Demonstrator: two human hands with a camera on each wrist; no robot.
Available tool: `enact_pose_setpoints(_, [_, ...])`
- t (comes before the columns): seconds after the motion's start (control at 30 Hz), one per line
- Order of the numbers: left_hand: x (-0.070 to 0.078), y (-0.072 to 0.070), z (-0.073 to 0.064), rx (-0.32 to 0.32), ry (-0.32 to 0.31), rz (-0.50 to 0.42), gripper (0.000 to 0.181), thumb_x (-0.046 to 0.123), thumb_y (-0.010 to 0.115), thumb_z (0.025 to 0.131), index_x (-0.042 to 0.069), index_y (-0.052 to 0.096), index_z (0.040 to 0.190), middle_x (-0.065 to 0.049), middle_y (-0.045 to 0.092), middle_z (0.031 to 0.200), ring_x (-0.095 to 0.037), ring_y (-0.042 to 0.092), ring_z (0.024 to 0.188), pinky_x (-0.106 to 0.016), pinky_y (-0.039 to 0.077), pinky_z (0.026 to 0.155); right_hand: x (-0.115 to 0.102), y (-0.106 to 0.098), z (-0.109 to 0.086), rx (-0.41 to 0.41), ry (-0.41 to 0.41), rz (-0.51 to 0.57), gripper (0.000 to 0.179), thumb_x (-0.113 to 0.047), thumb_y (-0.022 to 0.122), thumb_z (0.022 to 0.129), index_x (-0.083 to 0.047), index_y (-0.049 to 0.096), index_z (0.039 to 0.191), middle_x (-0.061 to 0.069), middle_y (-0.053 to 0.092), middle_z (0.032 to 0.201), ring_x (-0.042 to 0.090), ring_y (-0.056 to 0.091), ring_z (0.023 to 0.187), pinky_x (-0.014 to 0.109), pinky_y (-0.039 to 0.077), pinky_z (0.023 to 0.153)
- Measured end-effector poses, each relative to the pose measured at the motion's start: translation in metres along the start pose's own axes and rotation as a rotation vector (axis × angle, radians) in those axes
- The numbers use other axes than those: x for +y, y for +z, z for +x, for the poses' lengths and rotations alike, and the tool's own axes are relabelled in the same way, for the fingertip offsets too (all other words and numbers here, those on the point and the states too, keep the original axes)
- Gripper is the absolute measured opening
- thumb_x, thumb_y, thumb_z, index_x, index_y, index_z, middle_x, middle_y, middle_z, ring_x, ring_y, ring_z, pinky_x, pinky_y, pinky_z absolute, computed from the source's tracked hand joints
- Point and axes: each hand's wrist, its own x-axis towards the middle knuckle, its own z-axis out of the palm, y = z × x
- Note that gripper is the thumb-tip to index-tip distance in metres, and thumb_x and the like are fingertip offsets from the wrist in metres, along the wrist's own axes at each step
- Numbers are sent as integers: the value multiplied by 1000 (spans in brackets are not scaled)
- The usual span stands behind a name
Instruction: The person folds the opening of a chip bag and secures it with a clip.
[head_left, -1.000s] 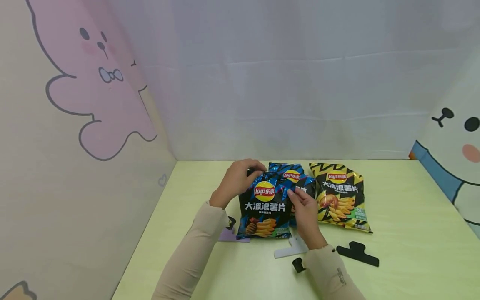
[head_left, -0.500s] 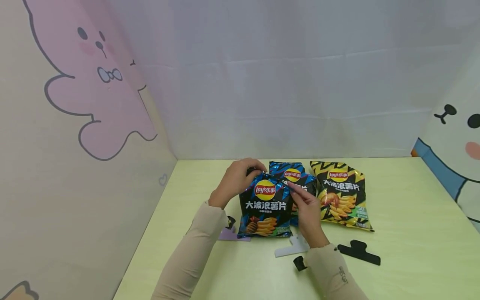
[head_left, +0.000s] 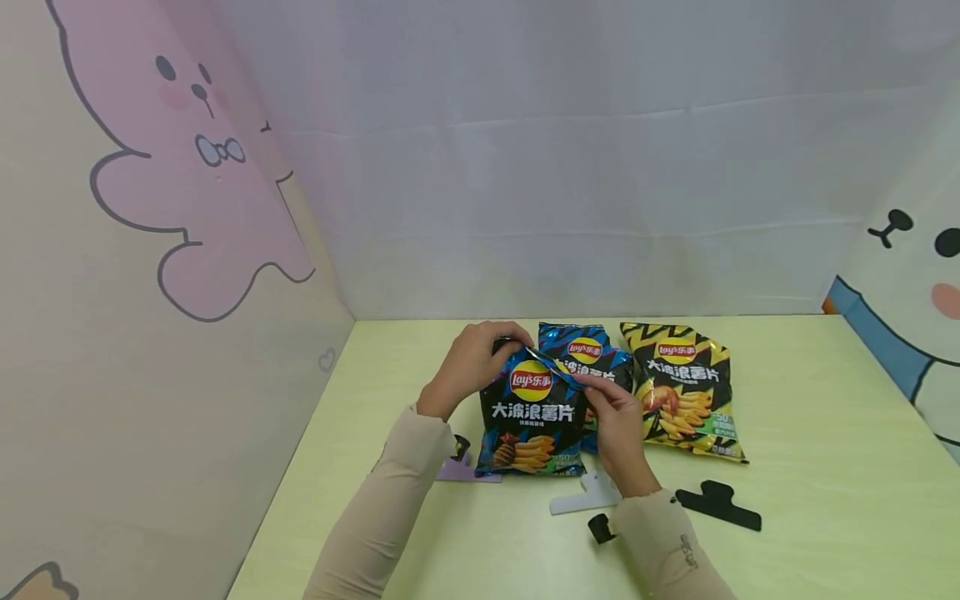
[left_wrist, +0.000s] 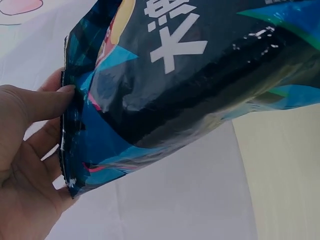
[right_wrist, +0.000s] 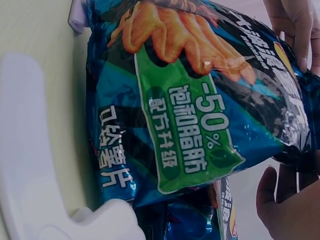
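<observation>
Two hands (head_left: pixel 474 360) (head_left: pixel 619 427) pinch one blue bag (head_left: pixel 531 425) near another (head_left: pixel 613 363), one yellow bag (head_left: pixel 681 393), three clips (head_left: pixel 718 505) (head_left: pixel 581 500) (head_left: pixel 467 473)

Blue-and-black chip bag (head_left: pixel 531 417): plump, glossy, front face showing; red-and-yellow logo above white lettering, pictured chips, green "-50%" patch. Tilted, top toward far side. Pinched at both ends of its top; edge slants down rightward. Position: far part of table (head_left: pixel 495 542), left of middle. Base contact unclear.
</observation>
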Motion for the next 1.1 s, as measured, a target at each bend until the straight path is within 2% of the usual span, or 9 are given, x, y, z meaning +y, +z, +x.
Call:
enact_pose_setpoints(0.17, [-2, 2, 0, 8, 46, 10, 21, 8, 61, 108, 15, 81, 110, -2, 79, 115, -20, 74, 99, -40, 59, 90, 0, 0, -1, -11, -10, 51, 33, 2, 48, 111, -1, 80, 119, -4, 74, 122, 13, 62, 113, 22, 52, 92])
enact_pose_setpoints(0.3, [-2, 3, 0, 17, 76, 17, 21, 6, 61, 108, 14, 81, 108, -3, 79, 113, -20, 74, 99, -39, 59, 90, 1, -2, -1, -33, -21, 134, 39, 0, 40, 112, 2, 79, 118, -6, 75, 116, 14, 62, 111, 24, 49, 94])
enact_pose_setpoints(0.37, [-2, 4, 0, 17, 82, 21, 22, 6, 61, 108, 14, 81, 108, -3, 79, 112, -20, 74, 99, -39, 59, 90, 1, -1, -2, -30, -24, 151, 37, -3, 43, 112, 1, 79, 117, -7, 76, 114, 14, 63, 111, 24, 49, 96])
enact_pose_setpoints(0.5, [-2, 4, 0, 18, 85, 21, 22, 6, 61, 108, 14, 81, 107, -3, 79, 112, -20, 74, 101, -40, 60, 92, 1, 1, -2, -5, -26, 74, 23, -8, 57, 110, -3, 78, 118, -12, 76, 109, 9, 66, 107, 20, 52, 95])
enact_pose_setpoints(0.6, [-1, 5, 0, 22, 79, 29, 21, 7, 61, 108, 14, 81, 107, -3, 79, 112, -20, 74, 102, -39, 59, 92, 0, 2, -2, 9, -26, 8, 21, -5, 64, 106, 1, 72, 125, -15, 77, 107, 5, 68, 106, 17, 54, 95])
enact_pose_setpoints(0.77, [3, 4, -1, 24, 57, 43, 20, 9, 62, 105, 15, 81, 106, -2, 79, 106, -22, 66, 81, -36, 55, 74, -1, 3, -2, 15, -10, -24, 29, -2, 64, 106, 8, 62, 133, -15, 77, 109, 4, 69, 104, 16, 54, 96])
enact_pose_setpoints(0.87, [6, 6, -1, 24, 68, 59, 12, 16, 68, 103, 15, 80, 105, -1, 79, 103, -20, 62, 76, -36, 53, 72, -2, 2, -2, 19, 1, -34, 31, -3, 64, 106, 7, 61, 135, -15, 76, 111, 4, 69, 105, 16, 54, 97])
enact_pose_setpoints(0.93, [7, 7, 0, 26, 85, 74, 10, 23, 73, 103, 15, 79, 103, 0, 79, 101, -17, 63, 76, -35, 54, 75, -2, 2, -2, 20, 5, -38, 31, -3, 64, 106, 7, 61, 136, -16, 76, 111, 4, 69, 106, 16, 53, 97])
enact_pose_setpoints(1.1, [7, 11, 1, 25, 102, 104, 15, 28, 78, 100, 15, 76, 107, 1, 79, 101, -15, 66, 77, -33, 56, 77, -1, 0, -2, 16, 7, -35, 30, -3, 64, 106, 8, 62, 134, -16, 77, 107, 4, 69, 106, 16, 53, 97])
